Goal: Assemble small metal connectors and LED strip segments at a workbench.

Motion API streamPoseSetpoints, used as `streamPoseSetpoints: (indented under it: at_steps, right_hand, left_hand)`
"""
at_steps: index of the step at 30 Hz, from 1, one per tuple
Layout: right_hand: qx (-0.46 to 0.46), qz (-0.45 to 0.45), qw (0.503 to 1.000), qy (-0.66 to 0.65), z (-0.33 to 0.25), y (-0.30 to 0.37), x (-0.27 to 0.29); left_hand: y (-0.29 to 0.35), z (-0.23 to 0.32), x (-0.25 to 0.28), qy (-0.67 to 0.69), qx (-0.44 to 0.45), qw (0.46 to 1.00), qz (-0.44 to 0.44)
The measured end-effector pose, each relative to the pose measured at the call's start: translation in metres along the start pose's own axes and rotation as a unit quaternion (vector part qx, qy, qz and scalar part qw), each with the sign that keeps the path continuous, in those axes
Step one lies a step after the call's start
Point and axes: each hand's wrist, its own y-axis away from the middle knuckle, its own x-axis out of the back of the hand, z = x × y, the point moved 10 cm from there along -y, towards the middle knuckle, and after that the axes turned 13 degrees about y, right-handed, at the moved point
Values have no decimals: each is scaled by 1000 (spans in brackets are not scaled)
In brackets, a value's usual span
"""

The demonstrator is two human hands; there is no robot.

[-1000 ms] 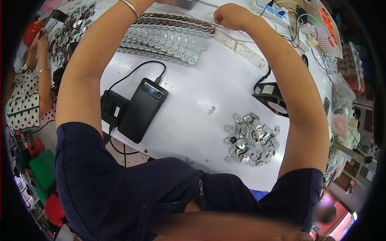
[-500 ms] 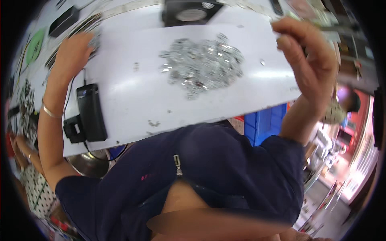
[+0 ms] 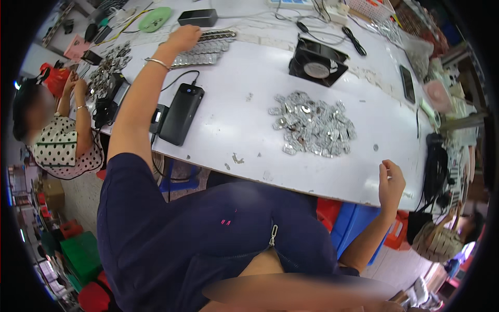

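Observation:
My left hand [image 3: 186, 37] reaches to the far left, over rows of small silvery pieces [image 3: 200, 53] laid side by side. Its fingers are bent together and point down; whatever is between them is too small to make out. At the table's near right edge hangs my right hand [image 3: 392, 182], its fingers loosely bent, thumb a little apart, with nothing visible in them. Between the hands lies a loose heap of small, shiny silver pieces [image 3: 314, 125]. One single piece [image 3: 376, 147] rests apart, between the heap and my right hand.
A black fan [image 3: 318, 61] stands behind the heap on the white table [image 3: 239, 99]. A black power bank [image 3: 181, 114] with a cable lies near my left forearm. Further off are a black box [image 3: 197, 17], a green tray [image 3: 155, 20] and a phone [image 3: 407, 84]. A co-worker [image 3: 67, 135] sits at left.
The view has swung, so the table appears further right and smaller. My right hand has dropped from beside the heap to the near edge. My left hand stays by the rows.

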Motion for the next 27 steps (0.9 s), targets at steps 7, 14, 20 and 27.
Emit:
streamPoseSetpoints:
  at_steps: [7,14,20,27]
  right_hand:
    - [28,47,998,-30,-12,-14,-4]
    - [-39,19,999,0,23,-6,-7]
    - [-27,14,999,-19,11,-12,-15]
    - [-11,-4,1000,-15,-5,-18,-29]
  left_hand:
    - [-26,-6,-20,40,7,999,-14]
    - [-54,-13,2,59,5,997,42]
    - [-69,-36,-7,48,41,996,68]
    - [-91,-54,-14,46,75,989,118]
